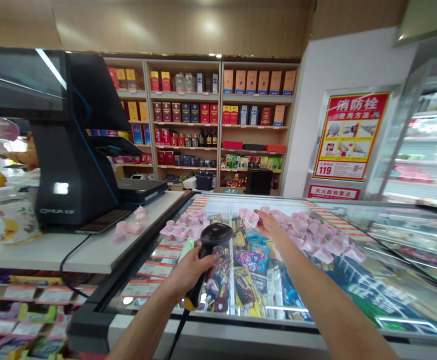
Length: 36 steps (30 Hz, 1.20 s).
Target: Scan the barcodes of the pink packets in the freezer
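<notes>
My left hand (193, 270) is wrapped round the handle of a black barcode scanner (215, 235), its head pointing away from me over the glass freezer top. Pinched in my right hand (266, 223) is a small pink cup (251, 219) with a barcode label turned toward me, just beyond the scanner. Several more pink cups (312, 232) lie in a pile on the glass to the right of my right hand. A smaller group of pink cups (184, 226) sits left of the scanner head.
Under the freezer's glass lid lie colourful ice-cream packets (246, 290). A checkout terminal (79, 165) stands on the white counter (101, 250) at left, beside a few pink cups (130, 226). Shelves of boxes (188, 112) line the back wall. The scanner cable (178, 332) hangs toward me.
</notes>
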Available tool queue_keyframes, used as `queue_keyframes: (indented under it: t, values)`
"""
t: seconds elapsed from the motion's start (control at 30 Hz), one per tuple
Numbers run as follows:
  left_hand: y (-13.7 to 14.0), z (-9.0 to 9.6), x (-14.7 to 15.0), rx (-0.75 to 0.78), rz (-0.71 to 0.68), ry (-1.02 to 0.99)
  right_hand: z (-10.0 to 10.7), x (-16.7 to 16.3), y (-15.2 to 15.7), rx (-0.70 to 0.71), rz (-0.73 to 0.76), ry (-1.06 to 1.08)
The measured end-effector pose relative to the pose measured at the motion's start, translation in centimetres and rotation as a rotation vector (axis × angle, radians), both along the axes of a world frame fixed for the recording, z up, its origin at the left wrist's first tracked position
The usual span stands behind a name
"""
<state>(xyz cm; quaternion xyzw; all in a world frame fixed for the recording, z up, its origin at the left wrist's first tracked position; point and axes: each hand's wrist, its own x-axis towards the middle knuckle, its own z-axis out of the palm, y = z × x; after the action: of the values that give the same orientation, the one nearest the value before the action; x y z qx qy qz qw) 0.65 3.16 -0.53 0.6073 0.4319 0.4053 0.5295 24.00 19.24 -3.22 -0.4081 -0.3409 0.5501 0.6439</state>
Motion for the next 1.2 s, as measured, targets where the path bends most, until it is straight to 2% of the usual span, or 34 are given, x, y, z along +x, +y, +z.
queue_keyframes:
  t: [0.57,1.2]
  values:
    - [0.4,0.2,-1.7,0.009,0.092,0.067,-0.5,-2.2,0.6,0.025,0.105,-0.022]
    - [0.2,0.9,-2.5,-0.031,0.083,0.083,-1.2,-3.6,3.1,0.015,0.056,0.067]
